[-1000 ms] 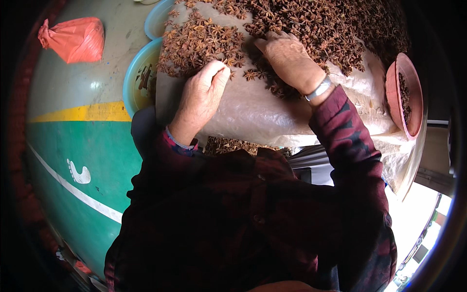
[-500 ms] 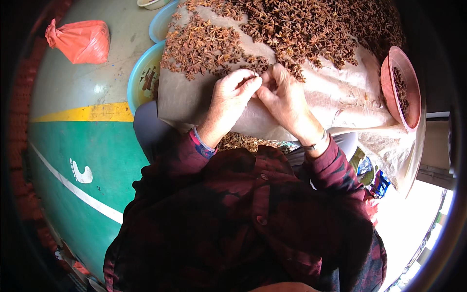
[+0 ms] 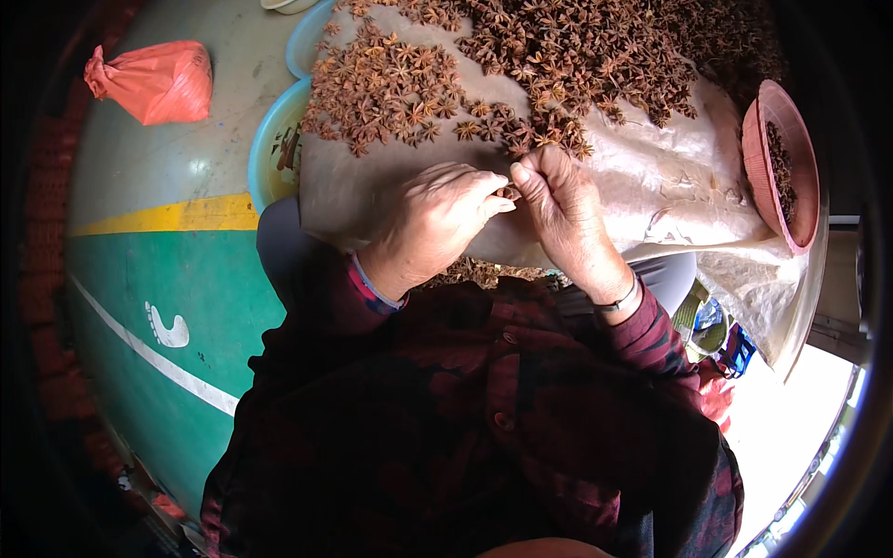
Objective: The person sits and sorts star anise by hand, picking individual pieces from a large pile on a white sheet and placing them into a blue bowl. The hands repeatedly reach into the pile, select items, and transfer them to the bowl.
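Note:
My left hand (image 3: pixel 437 219) is closed, fingertips pinched on a small brown piece (image 3: pixel 505 193) that looks like star anise. Close beside it my right hand (image 3: pixel 569 223) pinches with thumb and fingers at the same spot; what it grips is too small to make out. Both hands are over the near part of a crinkled plastic sheet (image 3: pixel 679 167). Just beyond them lie loose star anise (image 3: pixel 372 84) in a lighter spread on the left and a denser, darker heap (image 3: pixel 605 56) on the right.
A pink basket (image 3: pixel 758 158) with dark pieces leans at the right. Blue basins (image 3: pixel 259 139) stand left of the sheet, one holding brown bits. A red sack (image 3: pixel 163 84) rests on the grey floor (image 3: pixel 158 163). The green painted floor (image 3: pixel 158 279) has a yellow stripe.
My right hand has left the heap and moved down and toward the middle. My left hand has moved right to meet it. Since half a second ago both sit slightly lower.

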Motion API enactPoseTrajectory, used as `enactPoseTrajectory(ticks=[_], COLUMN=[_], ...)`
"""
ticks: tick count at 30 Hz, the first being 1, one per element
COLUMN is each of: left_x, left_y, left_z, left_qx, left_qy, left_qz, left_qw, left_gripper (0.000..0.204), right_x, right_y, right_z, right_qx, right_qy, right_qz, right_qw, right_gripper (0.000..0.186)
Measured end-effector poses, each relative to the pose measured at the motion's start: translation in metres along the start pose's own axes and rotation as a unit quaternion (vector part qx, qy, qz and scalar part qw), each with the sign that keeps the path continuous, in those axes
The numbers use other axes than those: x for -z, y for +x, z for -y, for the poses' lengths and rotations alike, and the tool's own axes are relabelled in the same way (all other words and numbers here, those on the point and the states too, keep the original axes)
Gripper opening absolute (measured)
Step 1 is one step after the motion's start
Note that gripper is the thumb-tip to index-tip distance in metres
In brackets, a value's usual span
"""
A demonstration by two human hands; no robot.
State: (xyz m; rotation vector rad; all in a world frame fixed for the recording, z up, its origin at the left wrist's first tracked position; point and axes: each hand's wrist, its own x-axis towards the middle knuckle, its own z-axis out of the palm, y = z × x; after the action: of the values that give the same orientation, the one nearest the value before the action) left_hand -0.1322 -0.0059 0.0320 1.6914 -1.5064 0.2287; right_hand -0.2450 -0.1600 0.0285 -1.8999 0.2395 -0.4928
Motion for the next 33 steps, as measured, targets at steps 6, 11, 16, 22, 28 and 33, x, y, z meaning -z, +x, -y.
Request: enactPoseTrajectory(ticks=[6, 11, 16, 22, 28, 33], left_x=[0.029, 0.041, 0.02, 0.017, 0.008, -0.012], left_y=[-0.014, -0.03, -0.035, -0.022, -0.014, -0.017], left_z=[0.032, 0.075, 0.063, 0.036, 0.016, -0.002], left_qx=[0.315, 0.248, 0.37, 0.444, 0.459, 0.439], left_qy=[-0.53, -0.8, -0.721, -0.529, -0.538, -0.473], left_qz=[-0.291, -0.213, -0.231, -0.184, -0.059, -0.038], left_qw=[0.731, 0.504, 0.539, 0.699, 0.705, 0.763], left_gripper=[0.011, 0.019, 0.03, 0.022, 0.031, 0.02], right_x=[-0.009, -0.008, -0.028, -0.023, -0.012, -0.015], right_y=[0.004, 0.067, 0.108, 0.107, 0.035, -0.002], right_z=[0.025, 0.019, 0.001, 0.002, 0.011, 0.014], right_qx=[-0.015, 0.209, 0.212, 0.244, 0.214, 0.202], right_qy=[-0.06, -0.398, -0.652, -0.597, -0.288, -0.323], right_qz=[0.377, 0.075, 0.123, 0.116, 0.116, 0.031], right_qw=[0.924, 0.89, 0.717, 0.756, 0.926, 0.924], right_gripper=[0.021, 0.021, 0.02, 0.017, 0.01, 0.013])
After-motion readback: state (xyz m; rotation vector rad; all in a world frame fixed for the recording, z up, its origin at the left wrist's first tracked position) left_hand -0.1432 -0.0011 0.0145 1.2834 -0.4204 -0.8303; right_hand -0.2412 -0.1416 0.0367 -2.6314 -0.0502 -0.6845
